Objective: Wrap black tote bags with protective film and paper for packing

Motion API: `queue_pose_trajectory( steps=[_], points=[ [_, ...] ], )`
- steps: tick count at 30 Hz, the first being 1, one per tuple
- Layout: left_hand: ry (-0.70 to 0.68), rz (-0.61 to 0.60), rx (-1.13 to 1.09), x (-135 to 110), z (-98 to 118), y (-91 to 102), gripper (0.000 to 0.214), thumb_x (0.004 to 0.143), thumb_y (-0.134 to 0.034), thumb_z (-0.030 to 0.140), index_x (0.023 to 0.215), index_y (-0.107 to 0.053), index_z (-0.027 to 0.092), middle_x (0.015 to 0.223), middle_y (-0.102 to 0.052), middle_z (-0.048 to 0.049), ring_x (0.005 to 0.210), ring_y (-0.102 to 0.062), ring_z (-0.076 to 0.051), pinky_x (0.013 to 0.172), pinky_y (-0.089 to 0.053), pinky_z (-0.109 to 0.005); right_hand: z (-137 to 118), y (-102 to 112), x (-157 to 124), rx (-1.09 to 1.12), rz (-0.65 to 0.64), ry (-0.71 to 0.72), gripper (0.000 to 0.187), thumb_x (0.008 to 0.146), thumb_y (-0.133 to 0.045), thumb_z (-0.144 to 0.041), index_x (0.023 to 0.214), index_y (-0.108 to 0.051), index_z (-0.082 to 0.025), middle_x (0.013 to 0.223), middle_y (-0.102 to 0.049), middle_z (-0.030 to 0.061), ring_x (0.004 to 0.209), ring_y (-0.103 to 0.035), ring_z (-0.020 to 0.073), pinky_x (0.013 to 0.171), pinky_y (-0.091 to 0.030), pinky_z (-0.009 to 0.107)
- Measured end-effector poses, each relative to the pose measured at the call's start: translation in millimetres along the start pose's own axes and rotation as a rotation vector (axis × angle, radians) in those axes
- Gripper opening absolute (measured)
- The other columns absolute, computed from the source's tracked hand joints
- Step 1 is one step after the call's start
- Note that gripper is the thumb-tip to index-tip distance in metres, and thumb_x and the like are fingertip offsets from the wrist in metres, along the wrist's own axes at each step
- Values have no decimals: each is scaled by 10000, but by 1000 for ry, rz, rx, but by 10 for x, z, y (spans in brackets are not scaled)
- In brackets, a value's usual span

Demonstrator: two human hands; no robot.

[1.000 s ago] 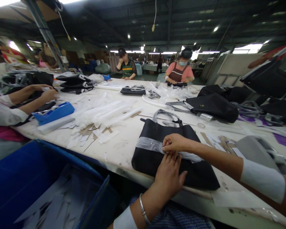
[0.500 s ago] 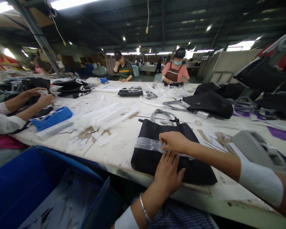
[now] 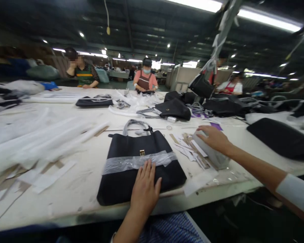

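Note:
A black handbag (image 3: 139, 185) lies flat on the table in front of me, its handles (image 3: 135, 125) wrapped in clear film and pointing away. Across its front runs a strip of translucent plastic film (image 3: 126, 163), just below a gold clasp (image 3: 142, 153). My left hand (image 3: 146, 190) rests flat on the bag and the film's lower edge, fingers extended. To the right, my right hand (image 3: 214, 139) is over a grey tape dispenser (image 3: 219, 160), fingers stretched out and thumb apart. Whether its fingertips touch the dispenser or its tape I cannot tell.
Paper and card strips (image 3: 192, 148) lie between the bag and the dispenser. White plastic sheeting (image 3: 40, 138) spreads at left. More black bags (image 3: 173, 108) lie farther back and at right (image 3: 281, 138). Across the table a person in a brown apron (image 3: 145, 79) handles a black item.
My right hand has left the film on the bag and moved right to the tape dispenser. My left hand stays flat on the bag. The view has turned right, and the gold clasp now shows.

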State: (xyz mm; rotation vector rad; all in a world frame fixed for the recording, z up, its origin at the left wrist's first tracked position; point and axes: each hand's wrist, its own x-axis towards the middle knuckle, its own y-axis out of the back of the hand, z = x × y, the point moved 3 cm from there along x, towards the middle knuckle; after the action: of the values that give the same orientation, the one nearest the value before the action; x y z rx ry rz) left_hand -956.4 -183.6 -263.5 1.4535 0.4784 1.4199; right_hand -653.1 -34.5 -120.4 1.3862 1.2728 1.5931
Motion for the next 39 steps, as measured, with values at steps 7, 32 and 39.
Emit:
queue_pose_trajectory(
  steps=[7,32,39],
  points=[
    [-39,40,35,-9,-15,-18,528,943,-425,335,1426,-393,125,1496,-382,-136,1383,-359,-278,1070,-417,-470,1074,93,-672,242,-235,-662,505,809,-478,-651,779,-729,-214,1151,-677,152,1199,-534,357,1039,-380,447],
    [-64,-12,84,14,-10,13,539,951,-414,373,1400,-429,76,1495,-372,-160,1378,-364,-294,1080,-400,-471,940,-145,-1605,1115,91,-962,141,763,-693,-332,828,-678,-208,968,-726,117,900,-696,234,853,-586,355],
    [-50,-7,46,6,-13,-1,536,949,-413,379,1398,-435,86,1496,-370,-158,1379,-363,-293,1089,-389,-470,787,-308,-1708,991,77,-983,173,684,-771,-306,768,-703,-170,777,-719,73,737,-670,186,656,-574,257]
  ],
)
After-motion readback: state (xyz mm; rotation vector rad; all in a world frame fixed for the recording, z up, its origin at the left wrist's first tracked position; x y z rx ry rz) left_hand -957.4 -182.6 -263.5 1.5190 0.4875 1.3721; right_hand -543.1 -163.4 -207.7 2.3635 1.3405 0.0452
